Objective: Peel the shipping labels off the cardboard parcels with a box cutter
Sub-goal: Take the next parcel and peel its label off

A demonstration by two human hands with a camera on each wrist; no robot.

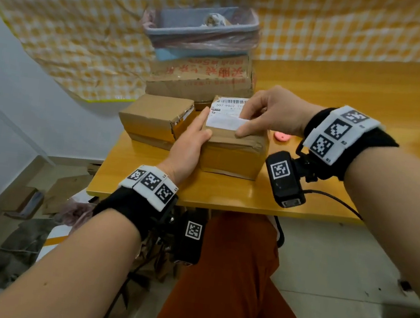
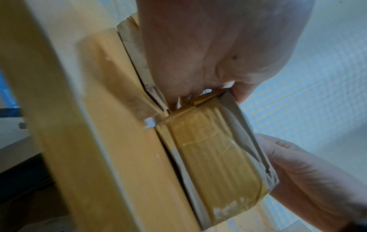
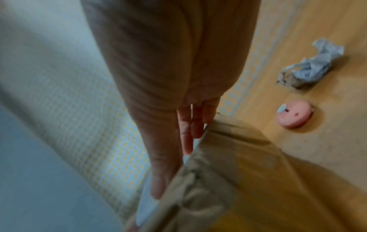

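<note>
A taped cardboard parcel (image 1: 234, 151) stands on the wooden table (image 1: 225, 194). On its top is a white shipping label (image 1: 225, 113) with a barcode; its near strip looks lifted. My left hand (image 1: 202, 128) holds the parcel's left side, thumb over the top edge, as the left wrist view shows (image 2: 198, 55). My right hand (image 1: 248, 122) lies on the parcel's top and pinches the label's lifted strip between thumb and fingers. The right wrist view shows those fingers (image 3: 186, 130) at the parcel's top edge (image 3: 228, 172). A round pink cutter (image 3: 294, 113) lies on the table to the right, untouched.
A smaller box (image 1: 155, 119) sits to the left and a flat box with red print (image 1: 201, 77) behind, under a lined blue bin (image 1: 202, 29). A crumpled label (image 3: 309, 69) lies past the cutter. Cardboard and bags litter the floor (image 1: 35, 216) at left.
</note>
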